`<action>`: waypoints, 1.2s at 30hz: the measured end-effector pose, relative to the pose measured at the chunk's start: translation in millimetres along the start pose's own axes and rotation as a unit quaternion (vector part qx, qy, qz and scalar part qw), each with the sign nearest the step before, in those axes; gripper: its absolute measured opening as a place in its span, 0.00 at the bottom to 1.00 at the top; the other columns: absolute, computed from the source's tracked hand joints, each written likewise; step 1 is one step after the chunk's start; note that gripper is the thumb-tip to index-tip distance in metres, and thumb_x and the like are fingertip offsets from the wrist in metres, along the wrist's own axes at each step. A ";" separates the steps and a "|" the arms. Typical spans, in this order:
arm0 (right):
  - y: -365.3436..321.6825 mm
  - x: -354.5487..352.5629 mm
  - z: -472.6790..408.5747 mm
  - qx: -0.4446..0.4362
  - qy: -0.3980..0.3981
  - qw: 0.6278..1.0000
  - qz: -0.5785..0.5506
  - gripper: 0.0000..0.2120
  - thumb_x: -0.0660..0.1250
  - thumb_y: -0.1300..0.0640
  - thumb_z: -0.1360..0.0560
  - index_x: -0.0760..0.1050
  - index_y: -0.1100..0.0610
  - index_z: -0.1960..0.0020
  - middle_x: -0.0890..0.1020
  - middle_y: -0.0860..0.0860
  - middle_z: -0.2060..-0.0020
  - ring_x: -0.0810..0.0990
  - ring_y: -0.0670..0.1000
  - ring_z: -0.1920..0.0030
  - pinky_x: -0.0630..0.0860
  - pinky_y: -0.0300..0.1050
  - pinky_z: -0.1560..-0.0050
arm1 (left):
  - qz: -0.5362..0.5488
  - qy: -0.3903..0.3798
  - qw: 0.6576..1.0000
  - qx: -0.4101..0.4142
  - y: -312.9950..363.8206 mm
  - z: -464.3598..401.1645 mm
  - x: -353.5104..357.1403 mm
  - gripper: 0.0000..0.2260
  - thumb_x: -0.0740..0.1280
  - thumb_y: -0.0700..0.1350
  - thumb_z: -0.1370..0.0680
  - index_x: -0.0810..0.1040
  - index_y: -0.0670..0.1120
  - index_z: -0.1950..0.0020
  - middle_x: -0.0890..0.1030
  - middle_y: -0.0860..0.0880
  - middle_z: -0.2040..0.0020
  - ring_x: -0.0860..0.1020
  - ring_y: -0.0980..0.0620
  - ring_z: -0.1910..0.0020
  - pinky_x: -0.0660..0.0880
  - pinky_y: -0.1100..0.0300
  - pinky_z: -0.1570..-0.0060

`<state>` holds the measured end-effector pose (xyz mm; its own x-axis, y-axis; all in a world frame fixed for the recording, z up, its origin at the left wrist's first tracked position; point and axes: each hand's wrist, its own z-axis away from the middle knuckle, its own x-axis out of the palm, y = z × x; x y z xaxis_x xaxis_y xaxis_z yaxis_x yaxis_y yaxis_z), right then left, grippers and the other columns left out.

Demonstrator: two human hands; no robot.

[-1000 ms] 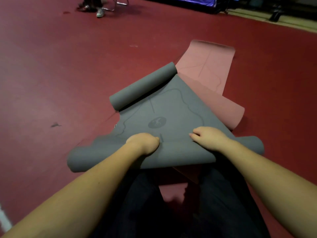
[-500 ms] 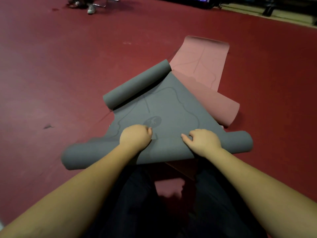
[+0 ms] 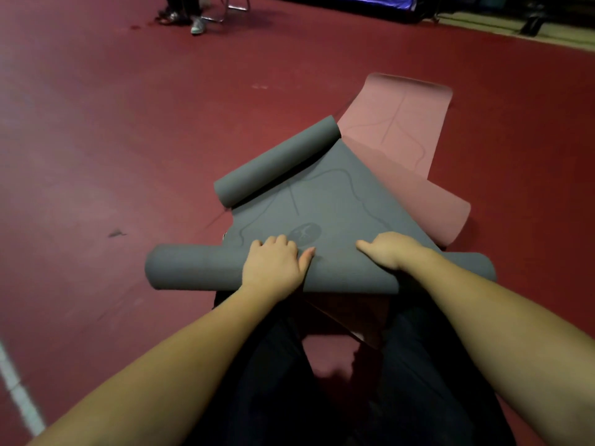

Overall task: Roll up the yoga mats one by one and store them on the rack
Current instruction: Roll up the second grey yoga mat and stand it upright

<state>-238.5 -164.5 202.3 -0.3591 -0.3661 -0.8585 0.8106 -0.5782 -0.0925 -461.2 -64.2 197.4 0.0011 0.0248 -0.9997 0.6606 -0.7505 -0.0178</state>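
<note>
A grey yoga mat lies on the red floor, curled at its far end and rolled into a thick tube at the near end. My left hand rests on top of that tube with fingers bent over its front. My right hand presses on the tube further right, thumb pointing left. A pink yoga mat lies under and beyond the grey one, with a curled edge at the right. No rack is in view.
Red floor spreads all around. My dark-trousered legs are below the roll. A person's feet and chair legs stand at the far top. A white line crosses the lower left corner.
Both hands have pushed the near roll forward over the grey mat; the tube is thicker and now reaches the round logo. The flat stretch of grey mat is shorter.
</note>
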 end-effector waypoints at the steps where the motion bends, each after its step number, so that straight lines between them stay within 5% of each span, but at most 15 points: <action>1: -0.8 -5.2 1.3 -0.003 -0.016 1.000 -0.005 0.33 0.46 0.38 0.18 0.72 0.62 0.30 0.72 0.61 0.30 0.72 0.59 0.32 0.67 0.49 0.36 | -0.004 0.001 1.000 0.005 0.4 -1.9 -4.6 0.29 0.46 0.62 0.18 0.80 0.45 0.52 0.80 0.45 0.51 0.78 0.42 0.48 0.69 0.49 0.49; 5: 1.5 -15.0 6.3 -0.031 -0.091 0.995 -0.027 0.29 0.50 0.40 0.18 0.69 0.58 0.26 0.67 0.57 0.25 0.67 0.56 0.27 0.60 0.48 0.30 | 0.019 -0.021 1.000 0.006 1.4 2.2 -14.2 0.29 0.46 0.60 0.17 0.80 0.45 0.54 0.81 0.44 0.50 0.79 0.40 0.50 0.69 0.51 0.52; 10: 6.5 -4.0 12.1 -0.042 -0.156 0.986 -0.036 0.24 0.53 0.41 0.19 0.74 0.54 0.31 0.71 0.55 0.28 0.70 0.55 0.31 0.63 0.48 0.33 | 0.074 -0.120 0.990 -0.029 7.7 10.0 -4.6 0.30 0.45 0.63 0.18 0.79 0.45 0.56 0.82 0.43 0.49 0.79 0.40 0.49 0.70 0.52 0.54; 13: 8.0 -4.8 14.4 -0.047 -0.109 0.993 -0.026 0.24 0.52 0.41 0.18 0.76 0.54 0.34 0.74 0.55 0.30 0.71 0.56 0.32 0.65 0.47 0.36 | 0.094 -0.172 0.980 -0.045 6.1 -0.2 -4.1 0.31 0.45 0.63 0.18 0.81 0.45 0.49 0.81 0.42 0.44 0.78 0.40 0.44 0.69 0.51 0.50; 17: 15.9 5.7 16.7 -0.084 0.054 0.995 0.001 0.19 0.52 0.40 0.18 0.73 0.51 0.56 0.81 0.52 0.46 0.77 0.56 0.44 0.71 0.47 0.51 | 0.107 -0.244 0.962 -0.056 2.2 -15.1 -8.5 0.31 0.45 0.62 0.17 0.78 0.43 0.36 0.77 0.41 0.33 0.74 0.39 0.35 0.68 0.48 0.38; 22: 24.1 28.0 31.2 -0.098 0.163 0.981 0.026 0.22 0.53 0.37 0.20 0.69 0.52 0.62 0.80 0.52 0.55 0.78 0.57 0.50 0.70 0.49 0.56 | 0.105 -0.319 0.941 -0.040 -1.5 -34.7 -4.4 0.30 0.45 0.60 0.16 0.69 0.40 0.26 0.66 0.40 0.24 0.65 0.41 0.25 0.60 0.50 0.27; 24: 23.2 42.6 38.2 -0.091 0.210 0.972 0.053 0.27 0.47 0.34 0.22 0.75 0.53 0.57 0.82 0.52 0.53 0.79 0.56 0.48 0.72 0.49 0.53 | 0.120 -0.345 0.930 -0.034 -3.3 -43.6 -0.4 0.28 0.46 0.58 0.15 0.65 0.41 0.23 0.62 0.41 0.22 0.61 0.42 0.23 0.56 0.51 0.25; 26: 20.8 53.8 44.1 -0.082 0.243 0.964 0.073 0.33 0.42 0.33 0.26 0.78 0.52 0.51 0.83 0.51 0.53 0.80 0.56 0.48 0.73 0.50 0.49 | 0.135 -0.357 0.923 -0.037 -4.7 -51.2 4.3 0.27 0.48 0.58 0.15 0.63 0.42 0.22 0.60 0.42 0.21 0.60 0.43 0.22 0.55 0.51 0.25; 32: 15.8 60.9 43.4 -0.052 0.289 0.954 0.053 0.32 0.47 0.34 0.26 0.81 0.54 0.52 0.83 0.52 0.59 0.81 0.58 0.53 0.71 0.50 0.52 | 0.169 -0.356 0.918 -0.048 -2.1 -54.3 4.2 0.26 0.50 0.55 0.15 0.66 0.40 0.24 0.63 0.41 0.22 0.62 0.43 0.23 0.56 0.52 0.26; 36: 10.2 52.3 34.1 -0.036 0.270 0.960 0.059 0.34 0.41 0.34 0.28 0.80 0.54 0.56 0.83 0.53 0.58 0.81 0.58 0.52 0.69 0.50 0.54 | 0.133 -0.268 0.953 -0.057 -4.7 -49.9 2.7 0.25 0.49 0.55 0.15 0.77 0.40 0.35 0.75 0.38 0.32 0.73 0.39 0.34 0.68 0.49 0.35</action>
<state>-264.8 -214.4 173.7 0.0130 0.0173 -0.9998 0.8678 -0.4970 0.0027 -426.8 -27.7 195.6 -0.1840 -0.5195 -0.8344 0.7677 -0.6061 0.2080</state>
